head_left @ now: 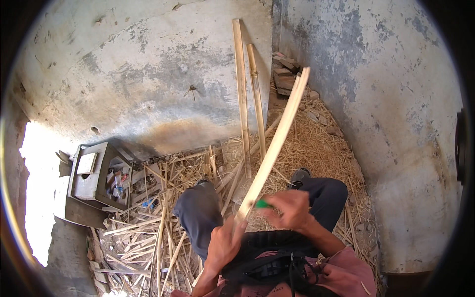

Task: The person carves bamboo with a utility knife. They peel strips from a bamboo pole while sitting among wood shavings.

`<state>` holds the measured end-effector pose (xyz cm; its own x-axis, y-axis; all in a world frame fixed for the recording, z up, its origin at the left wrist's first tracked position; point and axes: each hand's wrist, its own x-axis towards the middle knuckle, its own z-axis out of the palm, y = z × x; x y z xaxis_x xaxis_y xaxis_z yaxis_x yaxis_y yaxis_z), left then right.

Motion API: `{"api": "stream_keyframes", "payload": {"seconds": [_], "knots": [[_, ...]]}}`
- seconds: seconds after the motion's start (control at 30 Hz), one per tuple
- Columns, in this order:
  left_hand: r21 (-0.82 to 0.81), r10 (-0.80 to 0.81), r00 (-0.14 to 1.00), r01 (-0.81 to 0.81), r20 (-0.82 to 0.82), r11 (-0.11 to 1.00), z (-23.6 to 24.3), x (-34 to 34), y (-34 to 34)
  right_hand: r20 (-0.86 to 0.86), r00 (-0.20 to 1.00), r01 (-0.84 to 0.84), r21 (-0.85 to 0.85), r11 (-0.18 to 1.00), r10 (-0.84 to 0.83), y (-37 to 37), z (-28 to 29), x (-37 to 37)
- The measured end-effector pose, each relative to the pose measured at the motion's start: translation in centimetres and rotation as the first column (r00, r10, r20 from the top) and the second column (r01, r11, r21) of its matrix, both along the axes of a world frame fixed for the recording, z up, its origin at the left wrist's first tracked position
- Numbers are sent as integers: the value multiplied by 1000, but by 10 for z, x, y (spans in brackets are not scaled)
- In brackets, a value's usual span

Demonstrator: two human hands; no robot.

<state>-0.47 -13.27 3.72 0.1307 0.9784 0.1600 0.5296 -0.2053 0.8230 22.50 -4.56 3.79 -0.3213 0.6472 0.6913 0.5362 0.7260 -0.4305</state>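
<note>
A long, pale split-bamboo strip [277, 143] slants up and away from my lap toward the far corner. Its near end is gripped in my left hand [225, 246], fingers closed round it. My right hand [289, 210] is closed on a tool with a green handle [262, 203], held close beside the strip's lower part. The hand is slightly blurred, and the tool's working end cannot be made out. Both hands are above my lap, between my bent knees.
Two bamboo strips [241, 94] lean on the far wall. Cut strips [133, 247] litter the floor at left, and straw-like shavings [316, 143] heap up at right. A wooden cabinet [91, 178] holding odds and ends stands at left. Bricks [284, 79] are stacked in the corner.
</note>
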Motion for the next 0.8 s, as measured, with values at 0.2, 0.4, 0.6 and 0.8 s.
{"api": "stream_keyframes", "payload": {"seconds": [0.2,0.4,0.6,0.8], "knots": [[-335,56,998,-42,33,941,-6,-2,-35,-152,941,287,-108,952,-301,51,9,51],[-314,31,999,-26,10,949,-6,-16,-30,-179,944,254,-141,957,-277,59,15,64],[-277,105,986,-138,-131,951,-16,-28,-20,-129,950,250,-232,940,-285,61,10,65],[-122,186,974,-202,-129,972,-11,-17,-5,-109,993,13,-277,961,-45,32,-10,32]]}}
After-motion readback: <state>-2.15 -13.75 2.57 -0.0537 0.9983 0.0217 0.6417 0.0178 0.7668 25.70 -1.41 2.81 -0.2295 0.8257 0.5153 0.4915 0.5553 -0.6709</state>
